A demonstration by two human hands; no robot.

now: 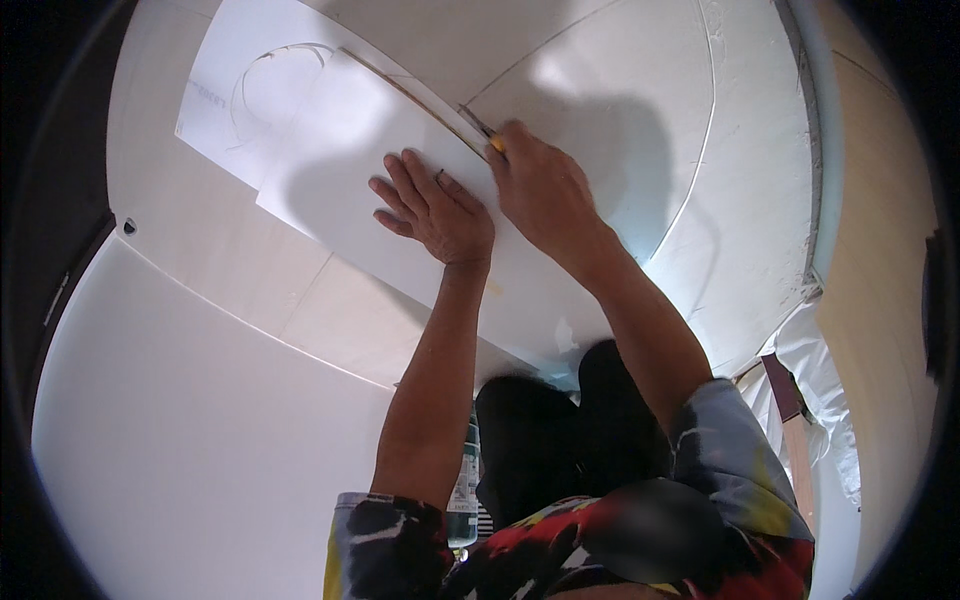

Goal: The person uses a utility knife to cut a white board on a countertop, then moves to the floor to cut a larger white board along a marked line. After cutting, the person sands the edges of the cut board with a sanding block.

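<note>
Low on a pale beige floor with thin joint lines (285, 270), a person is leaning over a long, flat white board with a brownish edge (335, 165). The board is lying aslant, running from the upper left toward the person's knees, and its upper end is overlapping a second, smooth white sheet (205, 110). The left hand (437, 215) is resting palm down on the board's face, its fingers spread and its grasp released, holding nothing that I can see. Just to its right, the right hand (540, 180) is clenching a slim tool with a yellow handle and a narrow dark metal end (497, 143); that end is pointing up and left, just beside the board's long edge, though whether it is touching I cannot tell. Near the board's upper end, a thin, pale, curling strip (262, 58) is looping over the white sheet. A large, smooth white panel (215, 420) is filling the lower left, and a greenish bottle with a pale label (463, 490) is showing beside the person's black trousers (530, 430). Crumpled whitish plastic sheeting (820, 370) is lying off to the right.
</note>
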